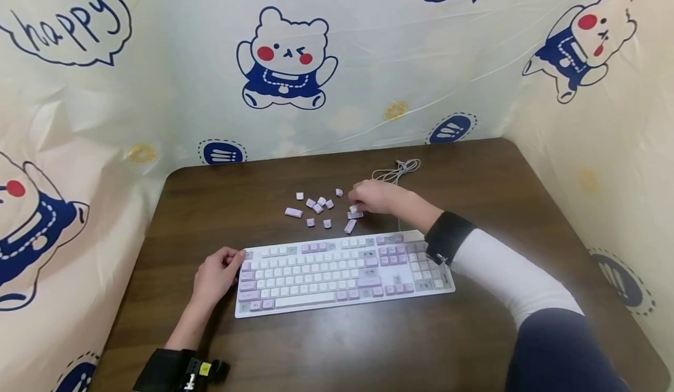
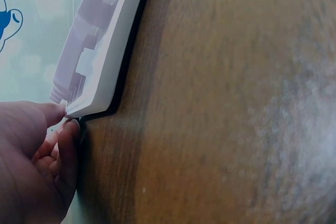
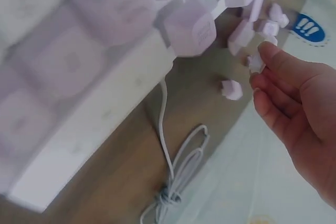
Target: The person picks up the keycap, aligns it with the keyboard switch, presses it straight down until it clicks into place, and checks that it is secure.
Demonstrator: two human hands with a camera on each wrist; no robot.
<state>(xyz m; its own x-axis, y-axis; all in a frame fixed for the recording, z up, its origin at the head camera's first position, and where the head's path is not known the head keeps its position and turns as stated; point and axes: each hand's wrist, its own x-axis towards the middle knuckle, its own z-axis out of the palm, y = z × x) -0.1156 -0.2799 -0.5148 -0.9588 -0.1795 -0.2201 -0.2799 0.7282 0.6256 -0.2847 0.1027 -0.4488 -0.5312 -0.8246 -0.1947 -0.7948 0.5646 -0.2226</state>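
A white keyboard (image 1: 326,312) with white, lilac and grey keys lies on the brown table. My left hand (image 1: 215,276) pinches its upper left corner; in the left wrist view the thumb (image 2: 50,113) is at the top edge and a finger is at the side. Behind the keyboard, my right hand (image 1: 380,196) reaches into a group of loose keycaps. In the right wrist view its thumb and fingers pinch a small pale keycap (image 3: 255,63). A single lilac keycap (image 3: 231,89) lies apart from that hand.
Several loose keycaps (image 1: 318,208) lie scattered behind the keyboard, including a long lilac keycap (image 1: 293,212). A bundled pale cable (image 1: 400,171) rests near the table's back edge. A printed sheet (image 1: 358,76) hangs around the table (image 1: 500,187) at the back and sides.
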